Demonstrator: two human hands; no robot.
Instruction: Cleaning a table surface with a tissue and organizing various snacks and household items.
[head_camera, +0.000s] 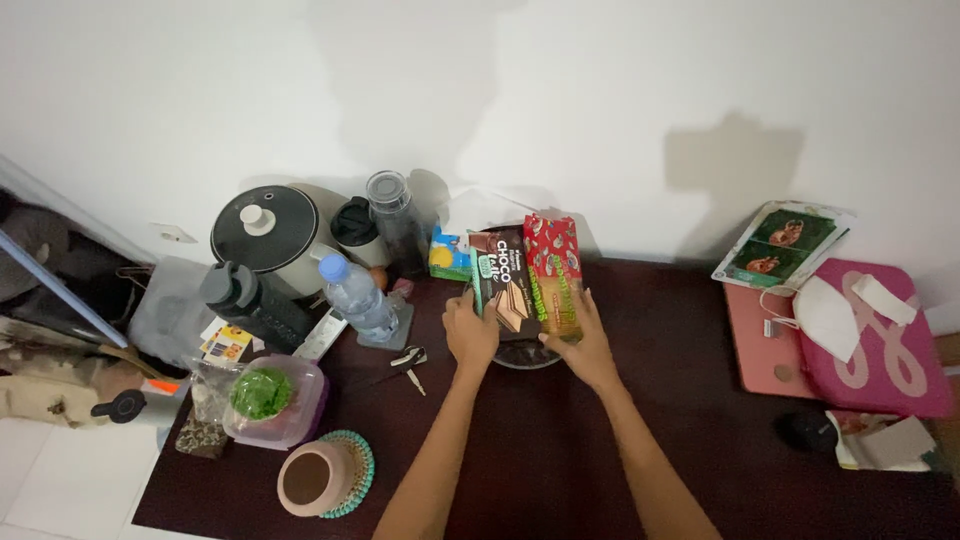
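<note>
Near the back edge of the dark desk (700, 440), at its middle, both hands grip snack packs stood side by side over a round glass dish (525, 355). The left hand (470, 330) is clamped on the dark brown wafer pack (505, 280); the right hand (585, 345) is clamped on the red and green biscuit pack (553, 275). The two packs touch, and the hands lie close but apart. A small blue and yellow carton (450, 255) stands just behind, against the wall.

Toward the back left corner sit a rice cooker with a black lid (265, 230), a dark tumbler (360, 232), a clear jar with dark contents (398, 225), and a plastic water bottle (357, 295) lying tilted; how full it is cannot be told. Keys (410, 362) lie near the left hand. Along the left edge, a clear lidded tub (275, 400) holds something green, and a clay-coloured cup (312, 480) sits on a teal coaster (350, 470). At the right edge, a white face mask (830, 315) rests on a pink case (880, 365).
</note>
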